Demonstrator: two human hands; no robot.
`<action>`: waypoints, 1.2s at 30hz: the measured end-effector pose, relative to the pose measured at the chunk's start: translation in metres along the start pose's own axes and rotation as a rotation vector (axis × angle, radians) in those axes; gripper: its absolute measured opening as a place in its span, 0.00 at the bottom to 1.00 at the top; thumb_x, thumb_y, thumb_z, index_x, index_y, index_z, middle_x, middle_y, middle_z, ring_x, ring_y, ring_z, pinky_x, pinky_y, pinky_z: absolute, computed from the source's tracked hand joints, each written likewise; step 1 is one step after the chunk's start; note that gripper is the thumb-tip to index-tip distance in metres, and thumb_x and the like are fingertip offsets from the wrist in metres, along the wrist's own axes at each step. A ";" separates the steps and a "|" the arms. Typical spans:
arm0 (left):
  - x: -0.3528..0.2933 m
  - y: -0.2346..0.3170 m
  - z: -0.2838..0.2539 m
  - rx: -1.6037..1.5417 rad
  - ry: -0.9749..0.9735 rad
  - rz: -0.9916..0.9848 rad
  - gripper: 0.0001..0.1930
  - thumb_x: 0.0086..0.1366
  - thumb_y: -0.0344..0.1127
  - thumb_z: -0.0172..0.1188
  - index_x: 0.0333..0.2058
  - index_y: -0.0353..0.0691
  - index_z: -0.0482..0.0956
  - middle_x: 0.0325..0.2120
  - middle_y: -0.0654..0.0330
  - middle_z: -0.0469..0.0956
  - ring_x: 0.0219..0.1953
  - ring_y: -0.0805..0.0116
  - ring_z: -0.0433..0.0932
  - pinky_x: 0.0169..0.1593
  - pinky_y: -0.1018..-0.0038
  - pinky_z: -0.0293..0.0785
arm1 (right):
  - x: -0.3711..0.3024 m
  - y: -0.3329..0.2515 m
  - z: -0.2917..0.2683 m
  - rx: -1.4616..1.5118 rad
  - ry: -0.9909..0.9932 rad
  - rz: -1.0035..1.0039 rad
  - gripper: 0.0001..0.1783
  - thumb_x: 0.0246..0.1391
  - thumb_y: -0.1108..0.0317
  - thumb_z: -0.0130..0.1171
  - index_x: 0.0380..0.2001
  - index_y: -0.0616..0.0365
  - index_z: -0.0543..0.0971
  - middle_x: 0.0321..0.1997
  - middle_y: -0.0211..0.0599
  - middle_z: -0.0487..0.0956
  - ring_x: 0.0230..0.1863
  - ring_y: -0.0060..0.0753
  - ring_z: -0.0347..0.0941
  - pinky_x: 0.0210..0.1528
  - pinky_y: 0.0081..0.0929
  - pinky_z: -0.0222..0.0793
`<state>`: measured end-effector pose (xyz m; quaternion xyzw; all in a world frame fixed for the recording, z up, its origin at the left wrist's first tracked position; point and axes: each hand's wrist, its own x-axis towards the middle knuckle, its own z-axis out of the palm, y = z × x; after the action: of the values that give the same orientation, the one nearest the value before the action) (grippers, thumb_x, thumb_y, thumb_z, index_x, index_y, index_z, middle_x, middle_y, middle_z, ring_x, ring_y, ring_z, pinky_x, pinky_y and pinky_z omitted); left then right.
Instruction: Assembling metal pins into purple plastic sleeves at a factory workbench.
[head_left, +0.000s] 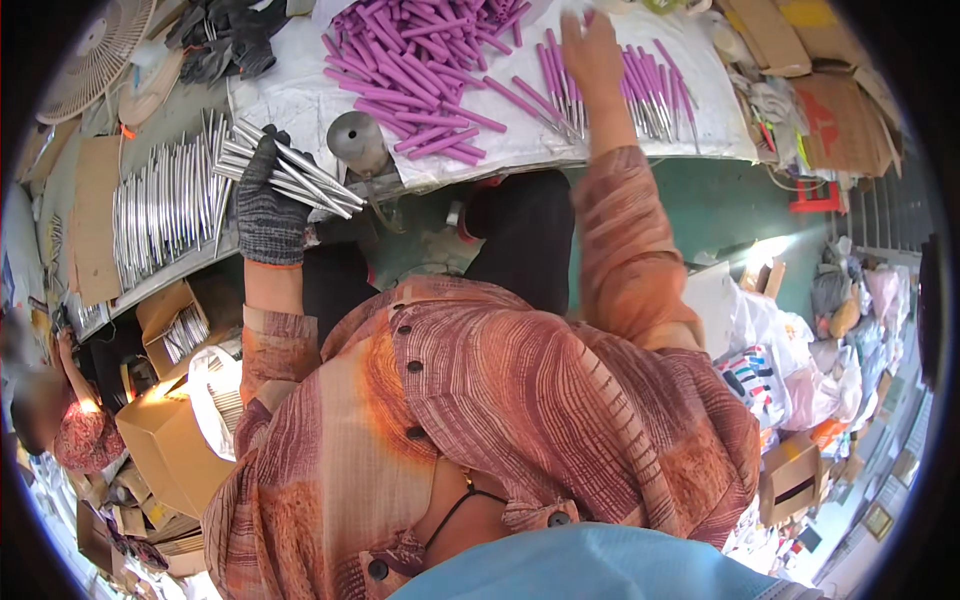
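My left hand (270, 212), in a dark grey knitted glove, is closed round a bundle of shiny metal rods (318, 184) above the table's near edge. Bare and stretched far forward, my right hand (594, 62) is over a row of metal rods with purple sleeves (648, 92) on the white cloth. Its fingers are smeared by motion, so whether they hold anything is unclear. Between my hands lies a heap of loose purple tubes (400, 80). A grey metal cylinder with a hole in its top (355, 142) stands at the table edge, right of the bundle.
More bare metal rods (165, 205) lie in a row at the left, next to a cardboard sheet (97, 220). Dark gloves (230, 45) and a fan (95, 50) are at the far left. Cardboard boxes (165, 435) stand below; another person (88, 435) is at the left edge.
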<state>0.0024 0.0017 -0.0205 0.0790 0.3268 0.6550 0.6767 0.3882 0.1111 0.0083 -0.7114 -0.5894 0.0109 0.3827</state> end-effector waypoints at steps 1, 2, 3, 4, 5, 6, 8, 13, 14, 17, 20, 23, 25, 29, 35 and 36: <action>0.000 -0.006 0.007 0.043 0.045 0.020 0.11 0.55 0.31 0.62 0.38 0.39 0.77 0.32 0.60 0.77 0.32 0.65 0.76 0.40 0.65 0.75 | -0.005 0.062 0.012 -0.195 0.067 -0.126 0.18 0.51 0.57 0.52 0.39 0.59 0.73 0.36 0.44 0.77 0.38 0.43 0.73 0.39 0.37 0.67; -0.005 -0.003 0.008 0.062 0.068 0.067 0.11 0.55 0.30 0.61 0.38 0.39 0.76 0.33 0.60 0.78 0.34 0.66 0.77 0.40 0.66 0.76 | -0.020 0.077 0.018 -0.184 0.049 -0.129 0.18 0.51 0.57 0.52 0.39 0.59 0.73 0.36 0.44 0.77 0.38 0.43 0.73 0.39 0.37 0.67; -0.007 0.002 0.006 0.063 0.080 0.076 0.11 0.55 0.30 0.61 0.38 0.39 0.76 0.33 0.60 0.78 0.34 0.66 0.77 0.40 0.66 0.76 | -0.034 0.082 0.018 -0.513 0.174 -0.286 0.18 0.51 0.57 0.53 0.40 0.59 0.74 0.38 0.44 0.77 0.40 0.43 0.73 0.40 0.36 0.68; -0.008 0.008 0.003 0.066 0.090 0.076 0.11 0.55 0.29 0.61 0.38 0.39 0.76 0.34 0.59 0.78 0.35 0.66 0.76 0.41 0.67 0.76 | -0.041 0.085 0.021 -0.840 0.303 -0.443 0.19 0.51 0.58 0.53 0.41 0.59 0.74 0.39 0.44 0.77 0.41 0.44 0.74 0.41 0.36 0.69; -0.009 0.011 0.002 0.071 0.098 0.068 0.11 0.55 0.29 0.61 0.38 0.39 0.76 0.35 0.58 0.77 0.37 0.67 0.76 0.42 0.67 0.75 | -0.042 0.076 0.024 -0.835 0.295 -0.444 0.19 0.51 0.58 0.53 0.41 0.59 0.74 0.39 0.44 0.77 0.41 0.44 0.74 0.41 0.36 0.69; -0.010 0.013 0.003 0.102 0.096 0.096 0.11 0.55 0.28 0.61 0.39 0.39 0.76 0.36 0.57 0.77 0.39 0.67 0.76 0.44 0.68 0.75 | -0.041 0.064 0.033 -0.472 0.096 -0.514 0.19 0.50 0.59 0.54 0.43 0.58 0.73 0.39 0.45 0.77 0.42 0.45 0.73 0.41 0.37 0.69; -0.012 0.013 0.009 0.110 0.116 0.137 0.12 0.55 0.28 0.61 0.39 0.39 0.76 0.37 0.57 0.77 0.39 0.67 0.76 0.44 0.68 0.75 | -0.054 0.031 0.059 0.062 -0.181 -0.546 0.19 0.48 0.62 0.55 0.44 0.54 0.72 0.37 0.46 0.77 0.40 0.48 0.74 0.40 0.40 0.69; -0.011 0.012 0.027 0.113 0.202 0.245 0.10 0.54 0.27 0.61 0.36 0.37 0.75 0.35 0.57 0.77 0.39 0.67 0.75 0.43 0.70 0.74 | -0.070 0.000 0.105 0.089 -0.345 -0.540 0.16 0.45 0.68 0.53 0.41 0.51 0.71 0.31 0.45 0.77 0.35 0.49 0.74 0.34 0.44 0.69; -0.008 0.013 0.024 0.138 0.107 0.251 0.09 0.54 0.28 0.61 0.36 0.37 0.76 0.33 0.57 0.77 0.38 0.67 0.75 0.43 0.70 0.74 | -0.066 0.003 0.105 0.040 -0.330 -0.543 0.15 0.44 0.70 0.52 0.40 0.52 0.71 0.32 0.45 0.77 0.34 0.49 0.74 0.34 0.45 0.69; -0.011 0.013 0.032 0.277 0.218 0.384 0.10 0.58 0.32 0.58 0.38 0.35 0.77 0.31 0.60 0.76 0.34 0.69 0.75 0.43 0.73 0.73 | -0.067 -0.022 0.088 0.036 -0.309 -0.557 0.09 0.50 0.69 0.48 0.36 0.54 0.72 0.29 0.43 0.77 0.30 0.49 0.74 0.32 0.39 0.70; -0.022 0.020 0.036 0.721 0.207 0.639 0.09 0.55 0.26 0.59 0.37 0.34 0.78 0.32 0.60 0.76 0.34 0.72 0.75 0.36 0.76 0.72 | -0.074 -0.079 0.043 0.560 -0.299 -0.216 0.13 0.56 0.65 0.49 0.43 0.59 0.71 0.30 0.38 0.78 0.32 0.33 0.76 0.33 0.28 0.70; -0.011 -0.002 0.042 0.663 -0.037 0.812 0.09 0.52 0.20 0.63 0.33 0.37 0.78 0.30 0.65 0.77 0.28 0.80 0.74 0.30 0.82 0.71 | -0.075 -0.117 0.007 1.219 -0.454 0.002 0.27 0.55 0.72 0.53 0.55 0.59 0.56 0.38 0.41 0.72 0.32 0.29 0.73 0.32 0.27 0.73; -0.023 -0.011 0.062 0.873 -0.070 0.754 0.09 0.53 0.22 0.63 0.33 0.38 0.78 0.29 0.65 0.77 0.28 0.82 0.73 0.29 0.84 0.70 | -0.079 -0.144 -0.007 1.368 -0.488 0.095 0.32 0.52 0.76 0.54 0.57 0.56 0.51 0.38 0.42 0.71 0.33 0.31 0.73 0.35 0.28 0.75; -0.025 -0.026 0.062 0.912 -0.099 0.548 0.10 0.57 0.27 0.60 0.39 0.37 0.77 0.33 0.62 0.79 0.29 0.79 0.76 0.32 0.82 0.72 | -0.086 -0.174 -0.011 1.627 -0.489 0.181 0.36 0.52 0.79 0.54 0.59 0.54 0.47 0.38 0.42 0.71 0.35 0.33 0.75 0.37 0.31 0.77; -0.036 -0.021 0.066 0.800 -0.100 0.404 0.11 0.55 0.26 0.61 0.39 0.34 0.77 0.31 0.59 0.79 0.30 0.73 0.77 0.33 0.78 0.74 | -0.089 -0.199 -0.019 1.618 -0.453 0.104 0.36 0.53 0.78 0.52 0.59 0.54 0.45 0.39 0.43 0.71 0.37 0.34 0.75 0.43 0.32 0.75; -0.042 -0.020 0.072 0.761 -0.084 0.340 0.12 0.55 0.28 0.61 0.39 0.37 0.79 0.29 0.64 0.78 0.31 0.77 0.74 0.35 0.78 0.69 | -0.088 -0.200 -0.019 1.541 -0.439 0.062 0.36 0.54 0.78 0.52 0.60 0.54 0.45 0.39 0.43 0.71 0.38 0.35 0.75 0.43 0.32 0.75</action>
<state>0.0615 -0.0168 0.0389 0.4029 0.4999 0.5860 0.4942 0.2039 0.0287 0.0948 -0.2447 -0.4578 0.5652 0.6412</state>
